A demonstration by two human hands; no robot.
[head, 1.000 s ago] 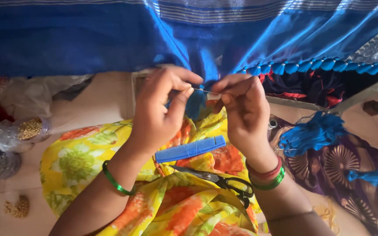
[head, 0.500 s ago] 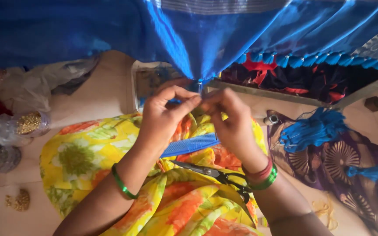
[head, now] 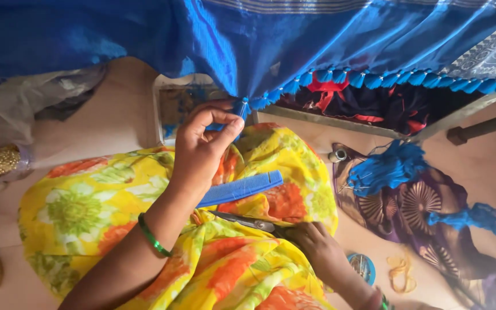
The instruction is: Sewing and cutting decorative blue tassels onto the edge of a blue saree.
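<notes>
My left hand [head: 201,150] is raised and pinches a blue tassel [head: 240,109] on the fringed edge of a shiny blue cloth [head: 213,34] hanging across the top. My right hand [head: 317,248] is down on my lap, its fingers on the handles of a pair of scissors [head: 248,221] lying on yellow and orange flowered fabric [head: 87,206]. A blue comb [head: 241,188] rests on the same fabric, just right of my left wrist. A green bangle circles my left wrist.
Bundles of blue thread [head: 391,167] lie on a patterned purple cloth [head: 426,212] at right. A small round blue tin [head: 364,267] sits by my right wrist. A clear bag of gold beads [head: 1,161] is at left. A thread spool [head: 337,154] stands nearby.
Both hands were together working at the tassel edge. My right hand has since dropped to the scissors on my lap, while the left stays on the tassel.
</notes>
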